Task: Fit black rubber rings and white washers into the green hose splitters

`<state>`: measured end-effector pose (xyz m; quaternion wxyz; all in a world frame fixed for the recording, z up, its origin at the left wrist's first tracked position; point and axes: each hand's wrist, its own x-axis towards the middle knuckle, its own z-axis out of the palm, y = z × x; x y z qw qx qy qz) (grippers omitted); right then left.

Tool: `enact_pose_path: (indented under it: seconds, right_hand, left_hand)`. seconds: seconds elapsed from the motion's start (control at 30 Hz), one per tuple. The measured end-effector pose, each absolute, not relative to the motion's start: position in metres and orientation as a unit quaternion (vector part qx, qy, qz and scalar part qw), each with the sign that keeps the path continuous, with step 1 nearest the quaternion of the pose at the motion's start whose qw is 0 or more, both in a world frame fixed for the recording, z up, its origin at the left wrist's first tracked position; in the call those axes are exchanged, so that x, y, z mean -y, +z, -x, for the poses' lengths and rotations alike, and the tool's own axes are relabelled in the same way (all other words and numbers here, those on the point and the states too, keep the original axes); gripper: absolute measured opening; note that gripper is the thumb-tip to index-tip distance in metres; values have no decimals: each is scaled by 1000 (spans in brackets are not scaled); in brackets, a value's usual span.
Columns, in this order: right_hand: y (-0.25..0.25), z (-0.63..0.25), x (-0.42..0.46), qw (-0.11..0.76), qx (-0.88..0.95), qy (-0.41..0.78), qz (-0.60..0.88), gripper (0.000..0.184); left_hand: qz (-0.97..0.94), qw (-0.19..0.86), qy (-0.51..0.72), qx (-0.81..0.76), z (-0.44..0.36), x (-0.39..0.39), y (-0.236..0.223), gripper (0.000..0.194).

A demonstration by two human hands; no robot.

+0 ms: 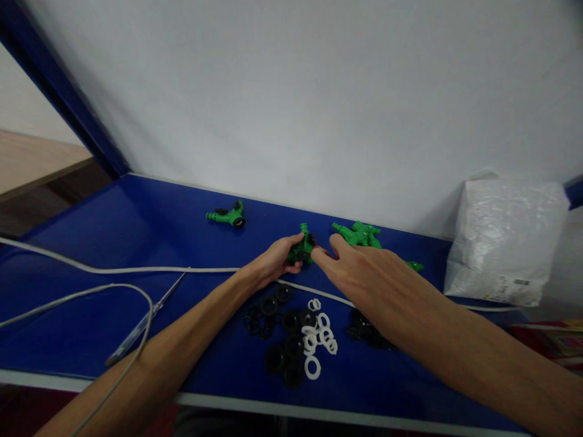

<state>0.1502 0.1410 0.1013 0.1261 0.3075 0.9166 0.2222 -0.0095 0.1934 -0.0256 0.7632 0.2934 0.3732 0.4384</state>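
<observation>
My left hand (277, 258) is closed around a green hose splitter (300, 247) with black valve handles, held just above the blue table. Close against its right side, my right hand (353, 264) has its fingers curled together at the fitting; whatever they pinch is hidden. Below my hands lie several black ring nuts (293, 346) and several white rings (312, 368). Small black parts (259, 321) are grouped to the left of the nuts. More black pieces (364, 331) sit partly under my right forearm.
Another green splitter with black parts (226, 215) lies at the back left. Several green splitter bodies (357, 233) are piled behind my right hand. A white cable (159, 269) crosses the blue table (150, 224). A screwdriver-like tool (146, 318) lies left; a plastic-wrapped package (505, 240) stands right.
</observation>
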Motion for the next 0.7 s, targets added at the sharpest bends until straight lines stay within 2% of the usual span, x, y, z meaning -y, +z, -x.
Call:
enact_pose_path:
  seconds: [0.13, 0.27, 0.57, 0.63, 0.7]
  right_hand:
    - [104, -148, -139, 85, -926, 300, -214, 29]
    - [103, -152, -142, 92, -931, 315, -162, 24]
    - [107, -148, -142, 156, -911, 193, -330, 39]
    - [105, -150, -144, 134, -913, 175, -343, 33]
    - [103, -151, -148, 109, -913, 153, -361, 19]
  left_hand:
    - [-284, 762, 445, -376, 9, -192, -25, 27]
    - [-274, 764, 445, -379, 9, -191, -25, 29]
    - [-288, 768, 431, -376, 10, -194, -21, 34]
    - [-289, 765, 432, -379, 9, -193, -20, 34]
    - [-289, 764, 434, -380, 9, -193, -20, 32]
